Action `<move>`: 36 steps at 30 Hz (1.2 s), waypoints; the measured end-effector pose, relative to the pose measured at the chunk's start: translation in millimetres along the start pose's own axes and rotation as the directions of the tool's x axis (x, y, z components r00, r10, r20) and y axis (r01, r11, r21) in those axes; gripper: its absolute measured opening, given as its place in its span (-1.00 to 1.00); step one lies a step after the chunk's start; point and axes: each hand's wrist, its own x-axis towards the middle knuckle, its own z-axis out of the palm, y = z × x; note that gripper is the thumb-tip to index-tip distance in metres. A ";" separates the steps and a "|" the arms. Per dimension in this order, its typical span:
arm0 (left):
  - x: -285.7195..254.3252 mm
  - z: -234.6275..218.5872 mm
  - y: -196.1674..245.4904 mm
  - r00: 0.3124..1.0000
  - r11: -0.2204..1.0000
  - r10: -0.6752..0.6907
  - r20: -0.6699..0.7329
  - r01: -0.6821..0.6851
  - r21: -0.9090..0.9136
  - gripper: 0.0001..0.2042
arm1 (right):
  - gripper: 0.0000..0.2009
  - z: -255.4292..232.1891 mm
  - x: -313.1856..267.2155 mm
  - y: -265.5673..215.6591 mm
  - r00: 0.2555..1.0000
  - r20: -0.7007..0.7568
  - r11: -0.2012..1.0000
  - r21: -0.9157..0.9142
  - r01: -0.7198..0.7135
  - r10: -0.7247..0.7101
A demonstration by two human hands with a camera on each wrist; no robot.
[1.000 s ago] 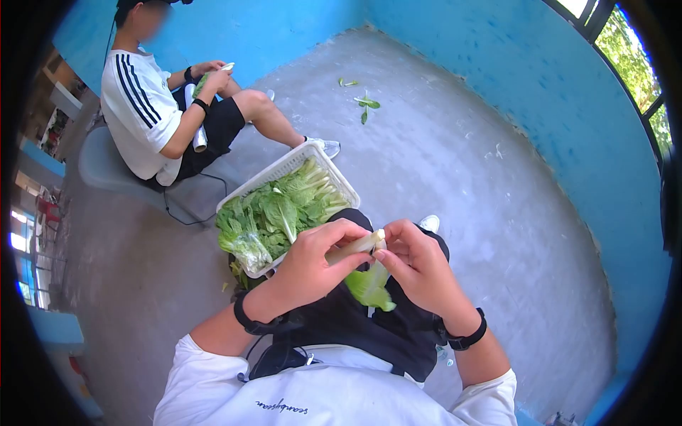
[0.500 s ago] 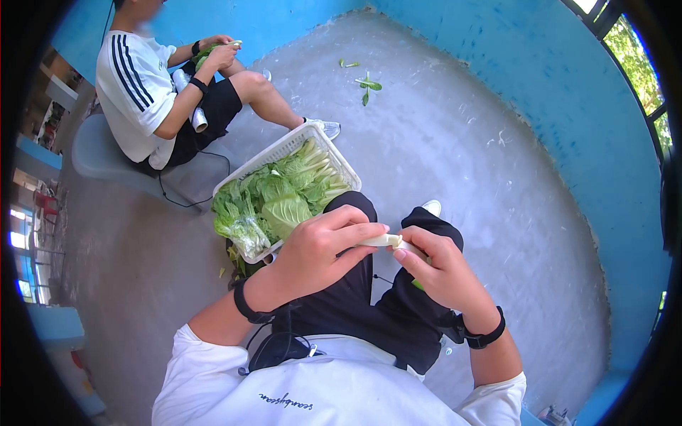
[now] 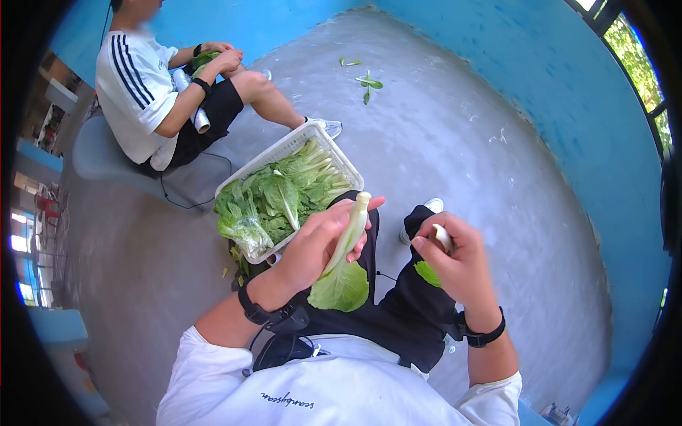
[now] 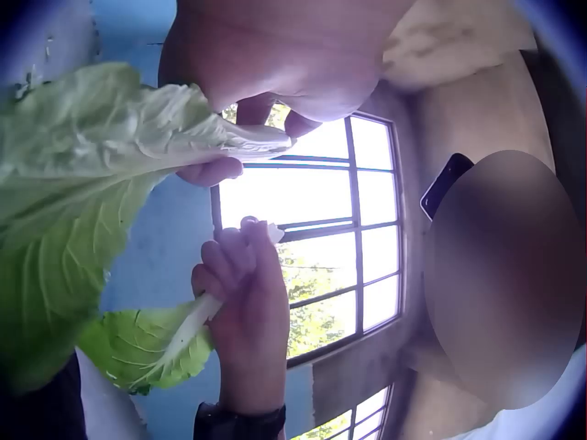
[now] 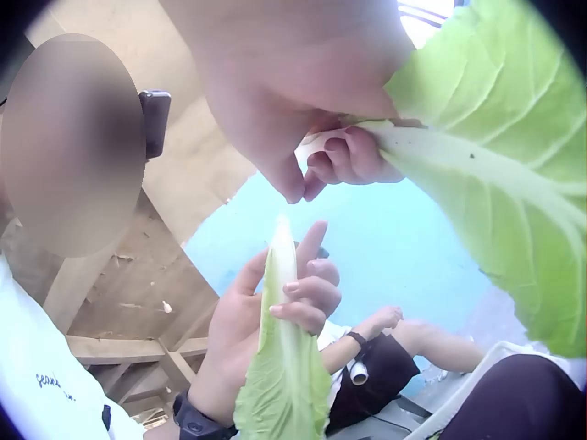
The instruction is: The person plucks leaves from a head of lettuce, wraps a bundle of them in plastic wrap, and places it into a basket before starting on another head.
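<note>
Held obj.: leafy stalk (image 3: 341,285) is gripped in L hand (image 3: 316,245), above the lap, near the R corner of white basket (image 3: 259,159). Its pale stem end is directed away from the torso; its leaf hangs toward the torso. L thumb is laid along the stem, L index finger is extended, remaining L fingers are curled round the stem.

R hand (image 3: 455,254) is held apart from L hand. Detached leaf (image 3: 428,274) is gripped by its white stem between curled R fingers and thumb; its green blade is hung below the hand, cf. R wrist view.

Basket is filled w/ leafy veg. (image 3: 278,190). Pale stem ends are grouped along the far R edge; leaf blades are spread toward the L corner. Plastic-wrapped bundle (image 3: 250,236) is located at the near corner.

Loose leaves (image 3: 367,84) are scattered on floor (image 3: 455,128) beyond the far R edge of basket. Grey bench (image 3: 106,160) is occupied by 2nd person (image 3: 138,92), beyond the L corner; green veg. (image 3: 203,61) is held in that person's hands, and white tube (image 3: 202,122) is supported on the thigh
</note>
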 end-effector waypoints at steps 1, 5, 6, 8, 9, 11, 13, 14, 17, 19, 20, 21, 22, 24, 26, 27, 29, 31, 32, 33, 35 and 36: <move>0.7 1.3 -3.1 0.999 0.999 0.008 0.038 -0.010 0.053 -0.43 | -0.89 2.6 -1.1 2.1 1.000 0.003 1.000 0.017 0.021 -0.021; 2.6 16.0 -11.2 0.993 0.987 0.020 0.114 -0.038 0.155 -0.52 | -0.86 6.5 -4.9 -7.2 0.999 0.027 0.998 0.055 0.028 -0.030; 3.1 24.1 -11.6 0.993 0.987 0.037 0.114 -0.054 0.151 -0.55 | -0.80 6.7 -7.4 -7.5 0.999 0.022 0.995 0.091 -0.027 0.025; 6.4 26.6 -18.6 0.989 0.986 0.066 0.131 -0.085 0.142 -0.71 | -0.75 10.3 -9.7 -9.3 0.997 -0.013 0.997 0.023 0.078 -0.078; 7.8 28.1 -21.7 0.988 0.981 0.078 0.132 -0.100 0.168 -0.71 | -0.73 10.4 -10.8 -9.4 0.991 -0.028 0.992 -0.012 0.129 -0.129; 11.9 32.2 -26.5 0.985 0.966 0.105 0.137 -0.134 0.220 -0.72 | -0.73 1.1 -11.3 -5.2 0.988 -0.006 0.981 -0.118 0.153 -0.155; 14.3 26.3 -27.0 0.980 0.978 0.071 0.184 -0.105 0.182 -0.71 | -0.73 -7.2 -11.4 -0.7 0.983 0.024 0.958 -0.224 0.180 -0.180; 16.7 24.6 -23.6 0.980 0.980 0.041 0.197 -0.077 0.183 -0.70 | -0.74 -8.6 -11.1 0.5 0.981 0.011 0.959 -0.212 0.190 -0.192; 19.7 27.4 -22.9 0.982 0.975 0.019 0.189 -0.060 0.213 -0.68 | -0.76 -9.4 -11.5 0.9 0.990 -0.002 0.979 -0.150 0.138 -0.140; 20.3 31.9 -20.9 0.987 0.941 0.031 0.157 -0.081 0.328 -0.67 | -0.77 -12.5 -13.3 -4.6 1.000 0.031 0.997 -0.083 0.001 0.002; 20.1 34.4 -18.3 0.990 0.901 0.037 0.136 -0.092 0.423 -0.66 | -0.77 -14.5 -13.2 -6.5 0.998 0.056 0.995 -0.098 -0.016 0.022; 19.8 35.6 -17.4 0.992 0.853 0.045 0.117 -0.099 0.513 -0.65 | -0.78 -17.0 -12.8 -8.1 0.996 0.079 0.993 -0.114 -0.035 0.044; 19.9 35.5 -17.7 0.992 0.845 0.049 0.115 -0.102 0.525 -0.66 | -0.78 -19.8 -12.9 -9.2 0.993 0.101 0.990 -0.130 -0.054 0.067; 19.7 34.6 -18.5 0.992 0.831 0.059 0.109 -0.109 0.546 -0.67 | -0.80 -26.3 -13.9 -10.2 0.986 0.152 0.987 -0.155 -0.043 0.067; 19.4 34.7 -17.4 0.991 0.794 0.070 0.110 -0.122 0.596 -0.68 | -0.82 -29.0 -16.1 -9.2 0.985 0.170 0.979 -0.204 0.009 0.027; 19.1 34.3 -15.8 0.991 0.774 0.076 0.111 -0.129 0.620 -0.69 | -0.82 -28.6 -17.3 -7.6 0.987 0.162 0.969 -0.241 0.053 -0.013; 19.5 32.4 -8.9 0.981 0.628 0.125 0.150 -0.196 0.753 -0.73 | -0.83 -30.0 -17.9 -4.0 0.978 0.198 0.941 -0.311 0.130 -0.070; 19.2 32.5 -4.6 0.973 0.531 0.139 0.182 -0.229 0.816 -0.75 | -0.82 -35.7 -17.6 0.8 0.955 0.282 0.906 -0.373 0.201 -0.096; 18.3 32.6 -2.9 0.973 0.517 0.131 0.190 -0.231 0.824 -0.76 | -0.83 -36.8 -17.9 1.9 0.949 0.296 0.905 -0.366 0.215 -0.106; 17.0 32.7 -1.9 0.973 0.503 0.124 0.197 -0.233 0.833 -0.76 | -0.84 -37.8 -18.2 2.5 0.944 0.310 0.905 -0.359 0.230 -0.116; 15.2 24.4 -11.9 0.983 0.628 0.130 0.127 -0.180 0.757 -0.74 | -0.85 -41.3 -18.3 3.9 0.936 0.325 0.899 -0.357 0.254 -0.136; 14.7 20.2 -15.8 0.987 0.685 0.129 0.091 -0.156 0.711 -0.74 | -0.85 -44.5 -18.7 4.1 0.935 0.324 0.894 -0.364 0.263 -0.143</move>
